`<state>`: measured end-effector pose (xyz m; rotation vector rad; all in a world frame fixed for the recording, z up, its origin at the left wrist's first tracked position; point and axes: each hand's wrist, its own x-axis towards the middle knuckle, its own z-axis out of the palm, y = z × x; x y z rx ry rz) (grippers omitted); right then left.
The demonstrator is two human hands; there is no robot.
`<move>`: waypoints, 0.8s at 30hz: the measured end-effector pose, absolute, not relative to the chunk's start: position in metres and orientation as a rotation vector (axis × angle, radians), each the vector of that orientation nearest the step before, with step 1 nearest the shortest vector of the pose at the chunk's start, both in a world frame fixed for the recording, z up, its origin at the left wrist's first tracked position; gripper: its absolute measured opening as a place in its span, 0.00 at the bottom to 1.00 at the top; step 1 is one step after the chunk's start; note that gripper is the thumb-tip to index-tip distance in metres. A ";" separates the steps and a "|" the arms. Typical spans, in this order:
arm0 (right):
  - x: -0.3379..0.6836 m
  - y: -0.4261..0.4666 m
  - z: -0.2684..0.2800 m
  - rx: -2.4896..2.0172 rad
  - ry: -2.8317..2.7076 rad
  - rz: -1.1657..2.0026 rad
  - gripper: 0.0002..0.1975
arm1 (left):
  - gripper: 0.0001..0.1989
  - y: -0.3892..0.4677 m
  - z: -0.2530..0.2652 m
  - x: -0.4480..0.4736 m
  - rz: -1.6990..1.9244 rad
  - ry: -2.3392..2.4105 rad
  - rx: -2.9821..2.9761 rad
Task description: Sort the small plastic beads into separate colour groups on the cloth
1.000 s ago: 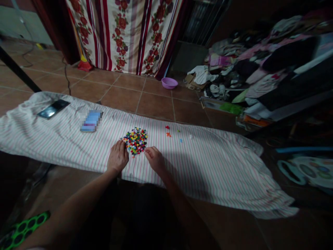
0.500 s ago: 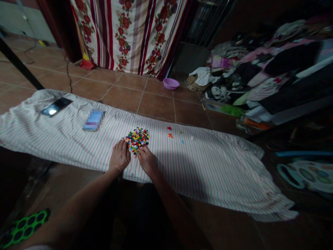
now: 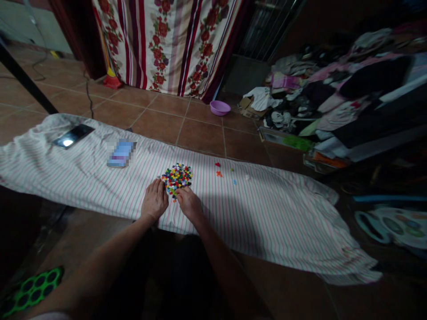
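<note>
A heap of small multicoloured plastic pieces (image 3: 178, 176) lies on the striped cloth (image 3: 283, 222). My left hand (image 3: 155, 198) rests flat at the heap's left edge, fingers stretched out and touching the cloth. At the near right edge of the heap, my right hand (image 3: 189, 202) has its fingertips pinched together among the pieces; whatever is between them is too small to make out. To the right, sorted by colour, sit a few red pieces (image 3: 218, 164), orange pieces (image 3: 219, 174), a green piece (image 3: 231, 169), blue pieces (image 3: 234, 182) and white pieces (image 3: 247, 177).
On the cloth's left side lie a phone with a lit, blurred screen (image 3: 122, 153) and a dark shiny phone-like slab (image 3: 73, 136). Beyond, a purple basin (image 3: 220, 108) stands on the tiled floor. Piled clothes (image 3: 300, 84) fill the right background.
Both hands stay almost where they were, the right fingertips still at the heap's near edge. The whole view has shifted very slightly.
</note>
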<state>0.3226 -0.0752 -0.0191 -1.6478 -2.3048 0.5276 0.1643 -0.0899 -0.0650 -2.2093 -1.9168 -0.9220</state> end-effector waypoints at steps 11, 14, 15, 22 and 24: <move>0.318 -0.071 -0.021 -1.610 -2.376 0.450 0.11 | 0.21 -0.089 -0.069 0.163 -0.928 -1.897 -2.206; 0.321 -0.072 -0.025 -1.573 -2.314 0.482 0.09 | 0.21 -0.089 -0.069 0.163 -0.921 -1.890 -2.209; 0.322 -0.073 -0.027 -1.549 -2.285 0.495 0.08 | 0.20 -0.089 -0.069 0.163 -0.919 -1.886 -2.207; 0.329 -0.073 -0.036 -1.404 -2.039 0.633 0.07 | 0.21 -0.089 -0.068 0.163 -0.922 -1.863 -2.195; 0.331 -0.073 -0.037 -1.392 -1.954 0.673 0.07 | 0.21 -0.089 -0.069 0.163 -0.926 -1.857 -2.193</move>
